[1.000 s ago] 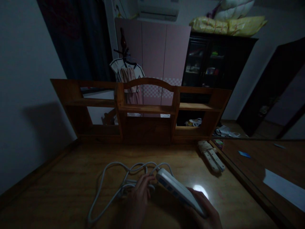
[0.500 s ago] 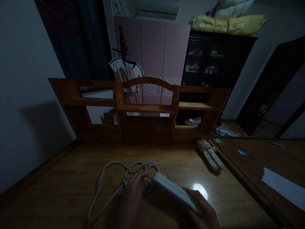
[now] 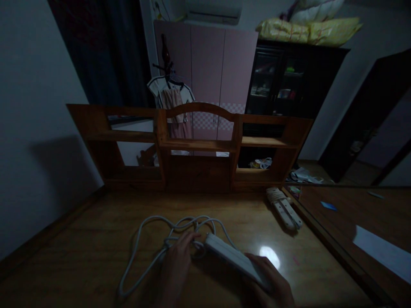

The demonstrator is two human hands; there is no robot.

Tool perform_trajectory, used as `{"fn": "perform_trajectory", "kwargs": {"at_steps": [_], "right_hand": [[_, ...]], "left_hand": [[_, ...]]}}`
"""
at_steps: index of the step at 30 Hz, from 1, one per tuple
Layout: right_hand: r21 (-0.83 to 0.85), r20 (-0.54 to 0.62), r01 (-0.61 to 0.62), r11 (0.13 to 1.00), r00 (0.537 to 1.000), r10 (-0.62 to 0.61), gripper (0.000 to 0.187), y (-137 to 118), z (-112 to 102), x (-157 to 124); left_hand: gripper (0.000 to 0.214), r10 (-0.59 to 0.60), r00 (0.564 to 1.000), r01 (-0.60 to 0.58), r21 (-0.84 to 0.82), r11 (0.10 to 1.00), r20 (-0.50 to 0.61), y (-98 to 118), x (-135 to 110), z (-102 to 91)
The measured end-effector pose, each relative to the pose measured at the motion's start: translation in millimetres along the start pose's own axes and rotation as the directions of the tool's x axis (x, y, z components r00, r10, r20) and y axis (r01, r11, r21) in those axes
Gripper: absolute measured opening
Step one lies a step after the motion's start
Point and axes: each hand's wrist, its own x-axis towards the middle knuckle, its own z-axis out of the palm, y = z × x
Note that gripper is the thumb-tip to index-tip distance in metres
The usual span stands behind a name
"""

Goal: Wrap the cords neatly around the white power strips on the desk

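A long white power strip is in my right hand, which is closed around its near end. The strip tilts, with its far end pointing up and left over the table. My left hand is on the tangle of the strip's pale cord, its fingers closed at the bunched loops. The cord lies in loose loops on the wooden table. The exact grip of my left fingertips is partly hidden and dim.
A second power strip, wrapped in its own cord, lies at the table's right. A wooden shelf unit stands along the back edge. To the right, another brown surface holds a white paper and a small blue packet.
The power strip has turned slightly in my right hand, showing less of its dark side. My left hand and the cord stay nearly in place.
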Motion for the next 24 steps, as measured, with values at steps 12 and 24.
{"fn": "perform_trajectory", "kwargs": {"at_steps": [12,24], "right_hand": [[-0.011,-0.03,0.015,1.0,0.999,-0.015,0.033,1.7,0.6,-2.4],[-0.097,0.026,0.038,0.995,0.999,-0.035,0.035,6.3,-1.3,-2.6]], "left_hand": [[0.047,0.046,0.996,-0.054,-0.101,0.993,-0.077,-3.8,-3.0,2.1],[0.051,0.04,0.996,-0.04,0.004,0.999,-0.074,2.6,-11.1,-3.1]]}}
